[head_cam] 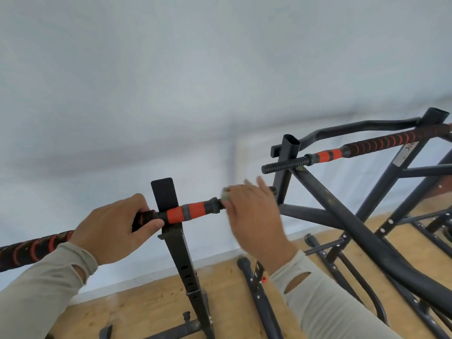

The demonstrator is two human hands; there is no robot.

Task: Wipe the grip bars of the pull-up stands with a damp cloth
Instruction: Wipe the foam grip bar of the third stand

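A black-and-orange grip bar (188, 212) runs across the near pull-up stand (182, 255). My left hand (115, 228) is closed around the bar just left of the stand's upright. My right hand (252, 211) is wrapped over the bar's right end, holding a pale green cloth (225, 194) against it; only a small edge of the cloth shows past the fingers. A second stand (381, 216) stands to the right with its own black-and-orange grip bar (367, 148), untouched.
A white wall fills the background. The floor (146, 302) is light wood. Black frame tubes and feet (256, 297) of the stands lie and cross below and to the right of my hands.
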